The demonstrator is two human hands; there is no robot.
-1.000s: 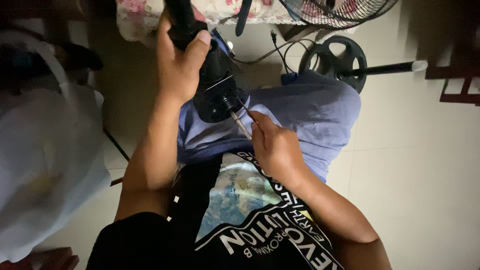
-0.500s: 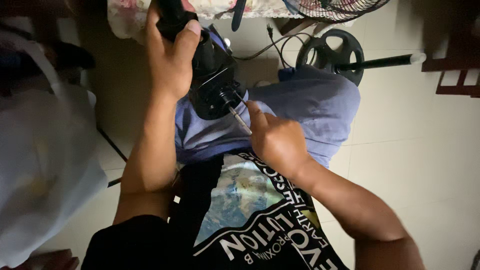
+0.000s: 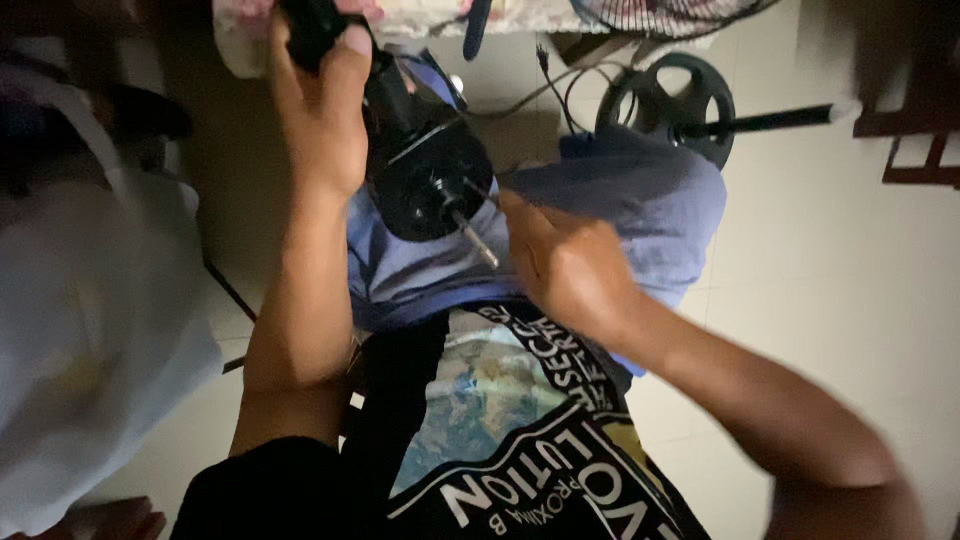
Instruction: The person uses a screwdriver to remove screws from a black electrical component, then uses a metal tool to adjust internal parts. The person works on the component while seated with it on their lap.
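Left hand [image 3: 318, 110] gripping black fan motor [image 3: 425, 175] upright, right hand [image 3: 565, 265] fisted — fingertips at its metal shaft [image 3: 472, 232]

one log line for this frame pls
left hand: grips black fan motor | right hand: fingers at metal shaft | motor over lap | fan base on floor

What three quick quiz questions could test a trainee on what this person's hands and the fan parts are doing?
1. True or false: the left hand grips the black fan motor from above.
2. Which hand is at the metal shaft?
A. left hand
B. right hand
3. Fill in: the round black fan base lies on the pale ____.

Key: 1 true; 2 B; 3 floor.
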